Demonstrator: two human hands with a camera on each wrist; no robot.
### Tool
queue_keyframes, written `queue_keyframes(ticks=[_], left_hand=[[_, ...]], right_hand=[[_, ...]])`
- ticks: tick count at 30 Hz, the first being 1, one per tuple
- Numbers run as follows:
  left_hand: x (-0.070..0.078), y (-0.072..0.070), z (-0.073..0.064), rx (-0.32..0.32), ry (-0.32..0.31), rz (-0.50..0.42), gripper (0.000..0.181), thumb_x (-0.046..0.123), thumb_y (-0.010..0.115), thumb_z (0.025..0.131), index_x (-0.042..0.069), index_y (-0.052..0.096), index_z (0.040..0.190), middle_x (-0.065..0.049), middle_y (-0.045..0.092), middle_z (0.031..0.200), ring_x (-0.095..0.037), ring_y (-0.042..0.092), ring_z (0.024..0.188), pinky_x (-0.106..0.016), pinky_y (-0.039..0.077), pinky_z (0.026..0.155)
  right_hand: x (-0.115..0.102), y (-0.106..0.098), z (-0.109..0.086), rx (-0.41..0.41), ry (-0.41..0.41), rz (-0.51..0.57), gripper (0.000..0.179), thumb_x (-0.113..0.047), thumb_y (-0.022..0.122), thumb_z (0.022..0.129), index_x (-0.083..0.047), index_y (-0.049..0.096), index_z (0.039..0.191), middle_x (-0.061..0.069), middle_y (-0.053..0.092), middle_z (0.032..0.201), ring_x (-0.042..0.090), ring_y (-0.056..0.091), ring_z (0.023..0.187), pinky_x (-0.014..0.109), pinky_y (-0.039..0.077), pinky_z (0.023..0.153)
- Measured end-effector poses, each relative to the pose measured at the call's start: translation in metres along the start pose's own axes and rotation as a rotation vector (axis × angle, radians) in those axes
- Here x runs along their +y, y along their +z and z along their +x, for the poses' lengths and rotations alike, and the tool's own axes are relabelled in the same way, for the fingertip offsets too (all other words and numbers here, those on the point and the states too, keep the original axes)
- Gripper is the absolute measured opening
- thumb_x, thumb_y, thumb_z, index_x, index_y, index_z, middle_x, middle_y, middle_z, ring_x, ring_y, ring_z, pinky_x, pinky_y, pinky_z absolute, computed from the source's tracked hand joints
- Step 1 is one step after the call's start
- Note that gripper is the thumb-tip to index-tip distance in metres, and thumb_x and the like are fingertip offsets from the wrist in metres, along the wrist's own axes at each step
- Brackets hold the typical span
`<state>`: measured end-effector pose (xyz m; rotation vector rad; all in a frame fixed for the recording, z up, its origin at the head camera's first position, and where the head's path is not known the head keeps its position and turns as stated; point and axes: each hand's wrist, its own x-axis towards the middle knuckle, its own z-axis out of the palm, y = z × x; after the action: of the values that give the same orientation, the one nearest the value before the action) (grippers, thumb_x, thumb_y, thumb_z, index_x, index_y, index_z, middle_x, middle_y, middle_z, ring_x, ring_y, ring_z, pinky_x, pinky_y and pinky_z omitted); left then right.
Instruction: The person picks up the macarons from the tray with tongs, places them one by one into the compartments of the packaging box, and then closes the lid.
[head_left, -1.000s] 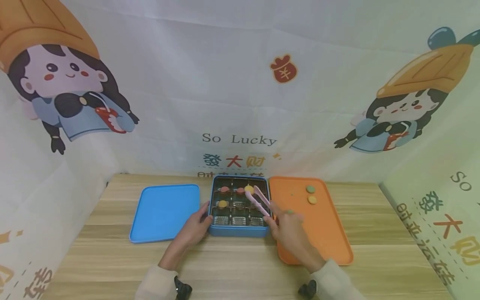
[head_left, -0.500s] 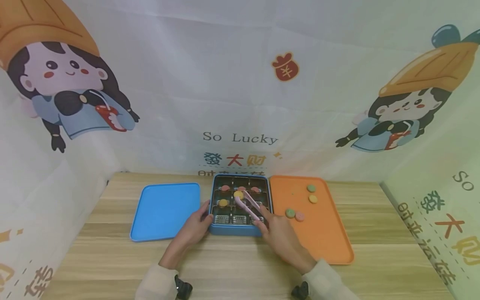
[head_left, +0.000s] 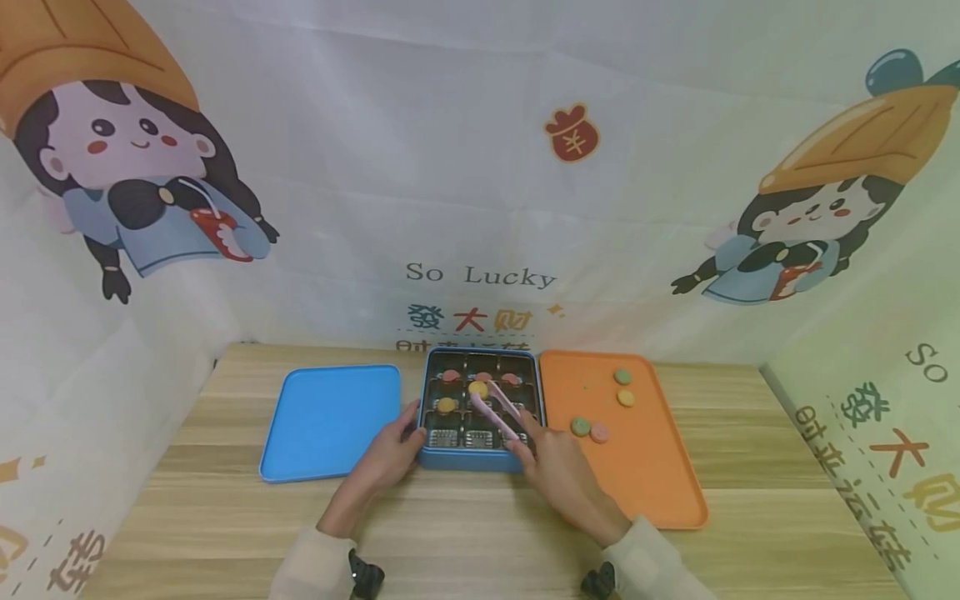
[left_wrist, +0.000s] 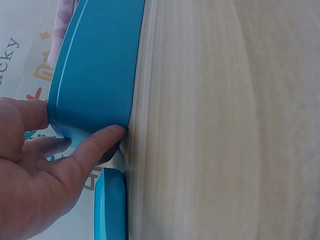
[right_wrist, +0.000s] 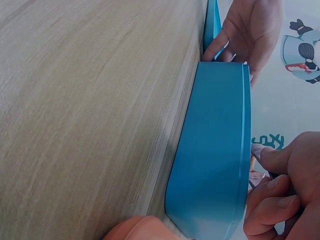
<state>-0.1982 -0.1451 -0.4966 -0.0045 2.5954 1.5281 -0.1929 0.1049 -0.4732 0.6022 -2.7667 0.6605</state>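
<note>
A blue box (head_left: pixel 472 461) with a dark divided insert stands in the middle of the table. My left hand (head_left: pixel 393 450) holds its left side; in the left wrist view, the thumb touches the rim and a finger reaches the bottom edge. With my right hand (head_left: pixel 562 471) I grip pink tongs (head_left: pixel 498 419) over the box. Between the tongs' tips is a yellow disc (head_left: pixel 477 390), above the middle compartment. Reddish discs (head_left: pixel 450 377) lie across the back row. Another yellow disc (head_left: pixel 446 406) sits in the left compartment of the middle row.
An orange tray (head_left: pixel 637 492) on the right bears two green discs (head_left: pixel 580 427), a yellow disc (head_left: pixel 626 398) and a pink disc (head_left: pixel 599 432). A flat blue lid or tray (head_left: pixel 330 425) lies on the left. A printed cloth (head_left: pixel 480 192) hangs behind the table.
The tongs and yellow disc have moved left from the right column to the middle. A reddish disc at back right and two discs on the orange tray have come into sight.
</note>
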Motion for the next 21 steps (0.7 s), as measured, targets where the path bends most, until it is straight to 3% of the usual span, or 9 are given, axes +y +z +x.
queue_keyframes(ticks=[6, 15, 21], left_hand=[[-0.0005, 0.0, 0.001, 0.002, 0.007, 0.014, 0.055, 0.02, 0.044, 0.093, 0.009, 0.023, 0.143, -0.02, 0.036, 0.139, -0.026, 0.042, 0.115, -0.044, 0.037, 0.093], [-0.0009, 0.0004, 0.0014, 0.004, 0.016, 0.005, 0.055, 0.019, 0.044, 0.093, 0.008, 0.024, 0.143, -0.02, 0.038, 0.137, -0.028, 0.038, 0.122, -0.045, 0.034, 0.096], [-0.0003, 0.0002, 0.0011, 0.006, 0.01, 0.008, 0.055, 0.019, 0.044, 0.093, 0.009, 0.024, 0.143, -0.019, 0.039, 0.137, -0.026, 0.043, 0.11, -0.042, 0.038, 0.09]], right_hand=[[-0.0001, 0.0, -0.0001, -0.006, 0.01, 0.0, 0.049, -0.032, 0.06, 0.086, -0.006, 0.051, 0.127, -0.006, 0.043, 0.053, 0.004, 0.039, 0.042, 0.017, 0.028, 0.033], [0.0003, -0.0004, -0.0005, -0.024, 0.034, 0.023, 0.048, -0.032, 0.059, 0.086, -0.009, 0.051, 0.127, -0.006, 0.044, 0.054, 0.004, 0.04, 0.042, 0.016, 0.029, 0.034], [0.0025, -0.0017, -0.001, -0.034, 0.048, 0.07, 0.049, -0.032, 0.058, 0.087, -0.008, 0.049, 0.128, -0.006, 0.044, 0.052, 0.002, 0.037, 0.038, 0.015, 0.028, 0.031]])
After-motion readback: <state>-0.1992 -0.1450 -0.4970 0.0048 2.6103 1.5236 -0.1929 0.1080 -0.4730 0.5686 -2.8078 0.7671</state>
